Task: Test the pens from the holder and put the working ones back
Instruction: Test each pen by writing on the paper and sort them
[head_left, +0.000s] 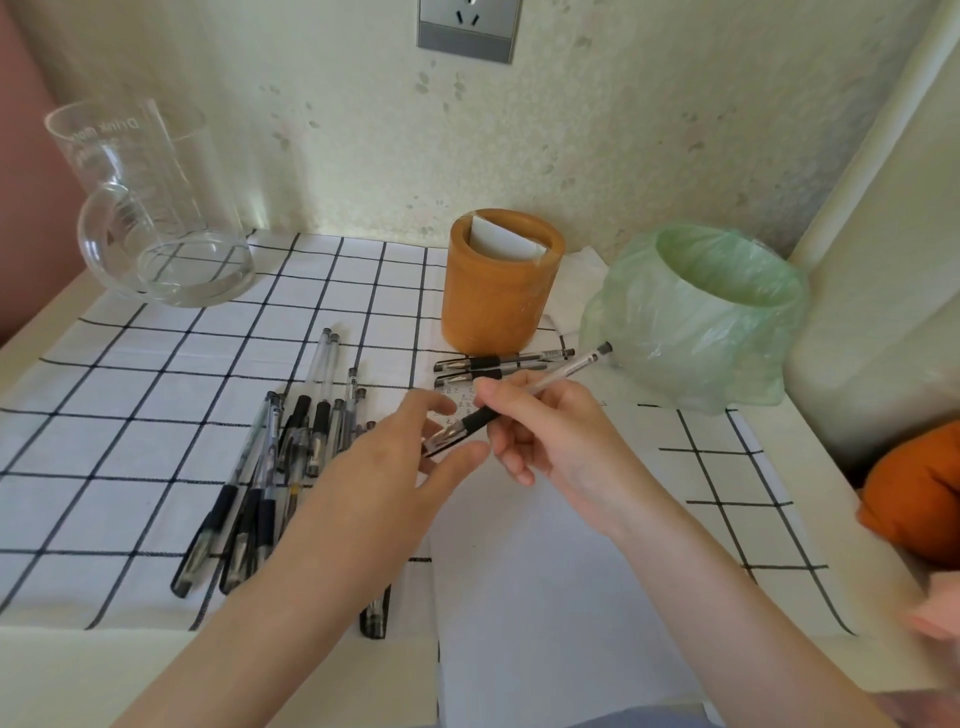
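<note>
The right hand held one pen in the air above a sheet of paper. Its fingers were curled round the black rubber grip, so the capped end pointed down to the left and the clear barrel rose toward the green bag. I judge the pen was held like this to take the cap off for a test, or to put it on after one. The left hand was at the cap end, with the forefinger above the cap and the thumb below. Whether they pinched the cap or only stood near it, I cannot tell.

The paper lay flat under both hands, probably as the place for test strokes, because a few small scribbles showed at its far edge. The holder, a round cup of matte orange-brown colour, stood upright behind, well apart from the hands. It contained only a white card and no pen. Two pens lay side by side just in front of it, maybe set apart after testing. A larger heap of pens, clear plastic with black grips, lay on the checked cloth to the left, apparently waiting. The thin, wrinkled green bag lined a small bin, perhaps for the dead ones. All of this stood on a pale table.
</note>
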